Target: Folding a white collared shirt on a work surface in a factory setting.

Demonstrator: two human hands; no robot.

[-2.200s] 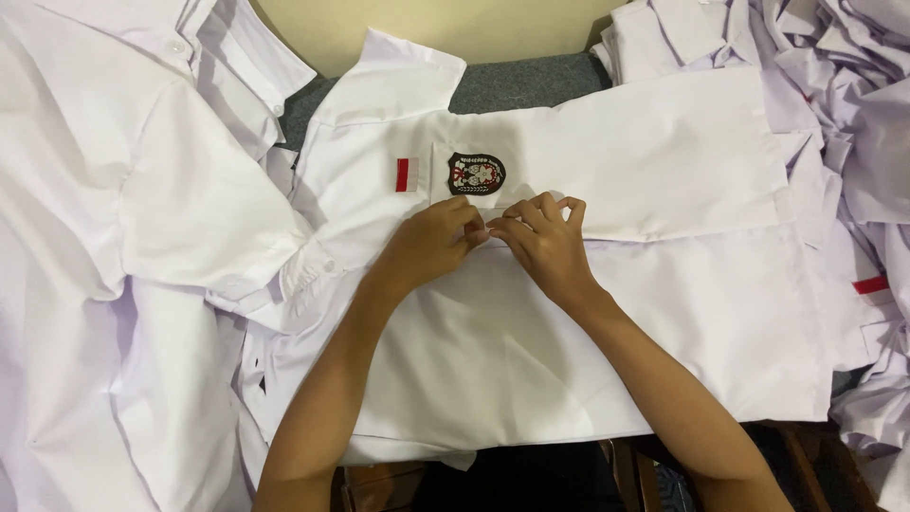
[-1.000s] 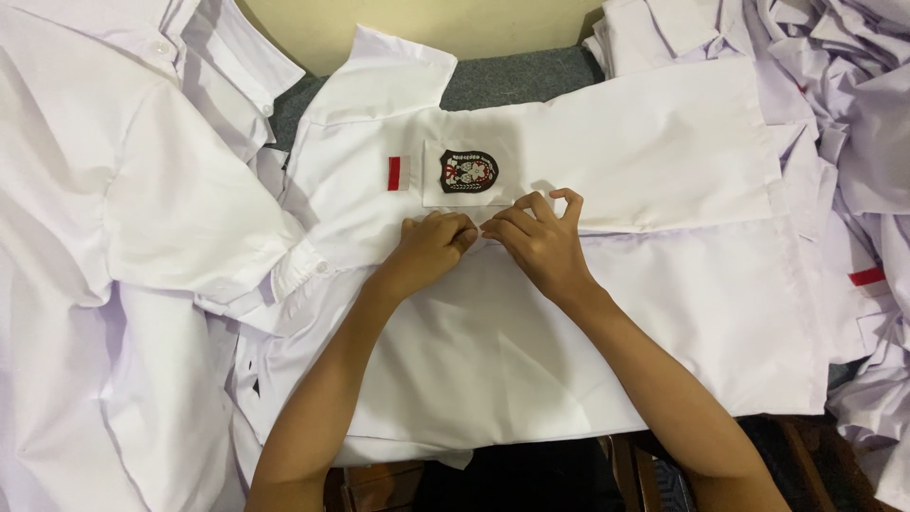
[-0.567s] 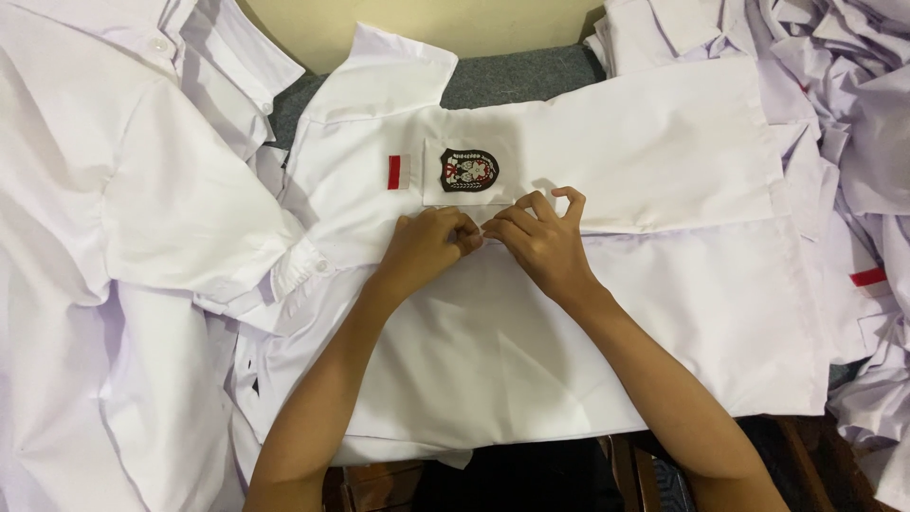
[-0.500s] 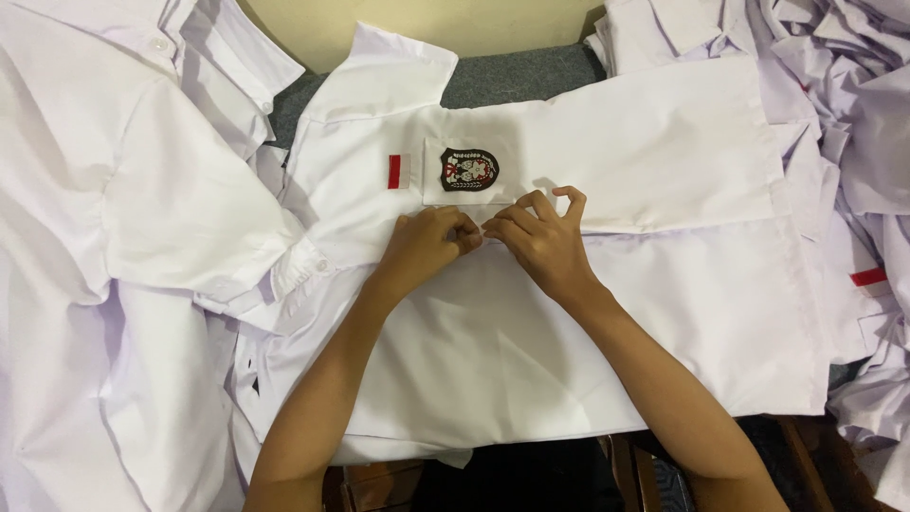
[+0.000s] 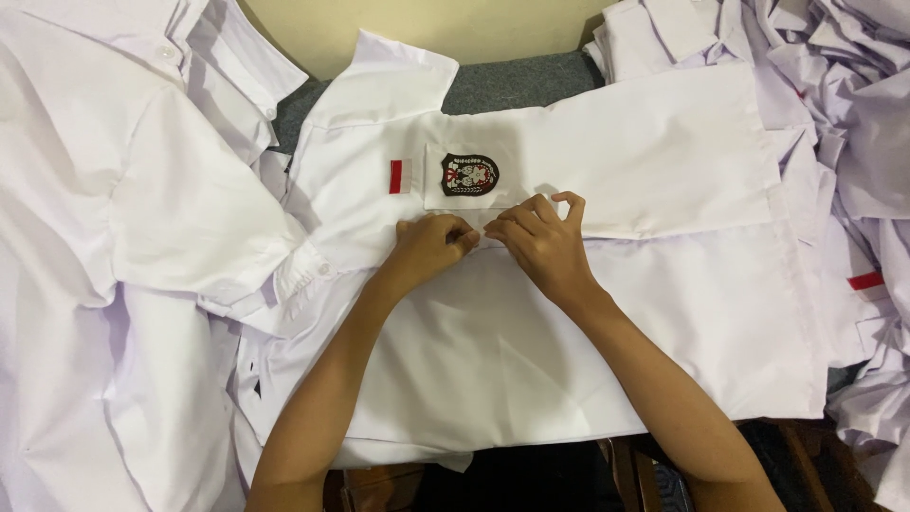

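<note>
A white short-sleeved shirt [image 5: 664, 313] lies flat in front of me, collar to the left. Its chest pocket carries a dark embroidered badge [image 5: 469, 174], with a small red tag [image 5: 395, 176] beside it. My left hand [image 5: 428, 248] and my right hand [image 5: 540, 246] meet at the shirt's front placket, just below the pocket. Both pinch the fabric edge there with their fingertips. What sits between the fingertips is hidden by the fingers.
More white shirts lie spread at the left [image 5: 114, 237]. A crumpled heap of white shirts [image 5: 844, 104] fills the right side, one with a red tag [image 5: 864, 281]. Grey cloth [image 5: 521, 85] and a pale wall [image 5: 427, 28] show behind. Dark furniture sits at the bottom edge [image 5: 531, 479].
The view has shifted slightly. My hands stay together at the placket, with only small finger movements.
</note>
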